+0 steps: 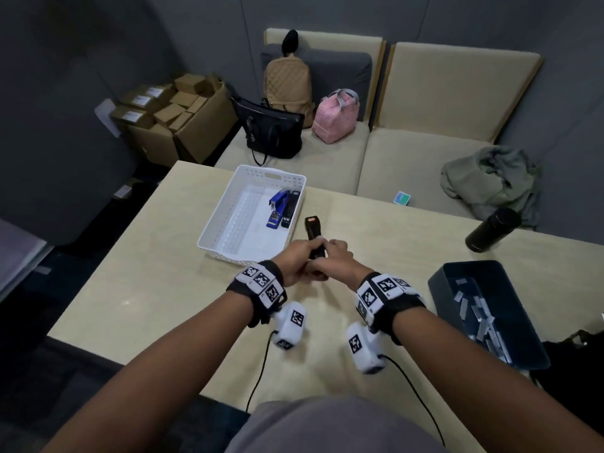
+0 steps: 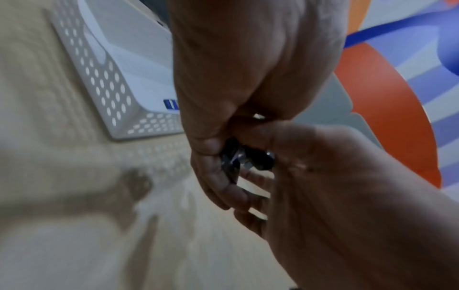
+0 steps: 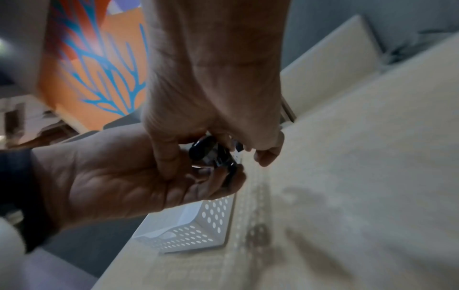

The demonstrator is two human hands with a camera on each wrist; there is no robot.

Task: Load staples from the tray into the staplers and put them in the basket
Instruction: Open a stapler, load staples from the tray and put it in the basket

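Note:
A black stapler is lifted just above the table, right of the white basket. My left hand grips its near end from the left, and my right hand grips it from the right. Up close, the left hand and right hand curl round the stapler, whose metal parts show between the fingers. A blue stapler and a black stapler lie in the basket. The dark tray at the right holds several staple strips.
A black bottle stands on the table at the far right. Bags and a green jacket lie on the sofa behind the table. Camera cables trail over the near table edge.

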